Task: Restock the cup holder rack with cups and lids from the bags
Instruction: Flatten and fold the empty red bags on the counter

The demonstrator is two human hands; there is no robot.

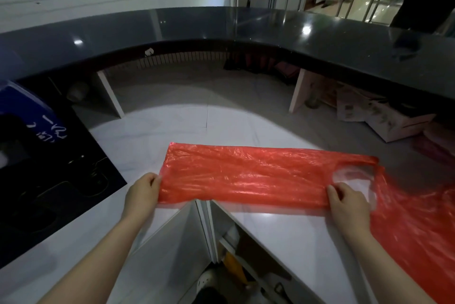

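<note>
Now you have a red bag [246,175] lying flat on the white worktop [283,234], stretched out between your two hands. Your left hand [144,190] pinches the bag's closed end — the fingers [154,180] are curled over the edge of the plastic. Your right hand [349,201] grips the other end, just by the handle loops [369,163], with the fingers curled on the plastic too. More red plastic [413,234] lies crumpled on the worktop to the right of that hand, touching the bag. A black curved counter [221,28] runs round the far side. On the left sits a dark flat panel [49,193] with a blue box [22,106] behind it.
</note>
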